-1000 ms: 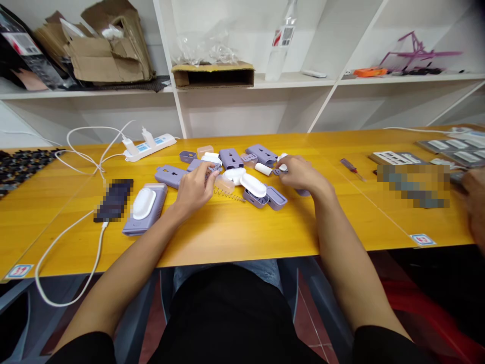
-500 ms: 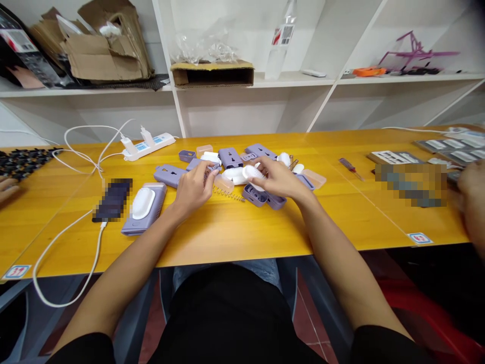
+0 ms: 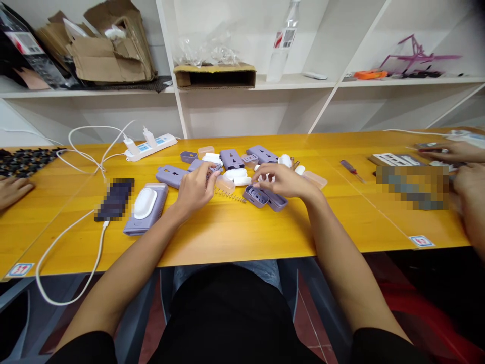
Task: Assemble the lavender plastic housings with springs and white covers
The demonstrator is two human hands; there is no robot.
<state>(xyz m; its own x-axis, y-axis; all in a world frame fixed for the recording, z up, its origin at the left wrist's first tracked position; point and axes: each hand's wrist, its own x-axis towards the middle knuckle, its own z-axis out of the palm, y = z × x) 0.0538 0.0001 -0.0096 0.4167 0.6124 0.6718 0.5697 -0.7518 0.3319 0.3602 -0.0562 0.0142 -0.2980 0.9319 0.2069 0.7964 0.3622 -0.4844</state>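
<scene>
My left hand [image 3: 196, 189] is closed around metal coil springs [image 3: 212, 171], their ends showing at its fingertips. A longer thin spring [image 3: 231, 195] stretches out to the right below these fingers. My right hand [image 3: 280, 180] hovers over the parts with curved fingers slightly apart and nothing visible between them. Just left of it sit white rounded plastic pieces [image 3: 237, 177]. Beneath it are an open purple housing with round recesses [image 3: 255, 197] and another purple shell [image 3: 276, 200]. Several purple casings [image 3: 232, 159] and translucent peach covers [image 3: 315, 179] lie around both hands.
A purple case with a white top [image 3: 146, 202] lies left, beside a blurred phone [image 3: 114, 199] on a white cable. A power strip [image 3: 151, 146] stands behind. A screwdriver [image 3: 351, 170] lies right. Other people's hands [image 3: 15, 192] appear at both sides.
My right hand has let go of a white rounded piece, which now rests among the other white parts. That hand has shifted slightly right; my left hand still holds the springs.
</scene>
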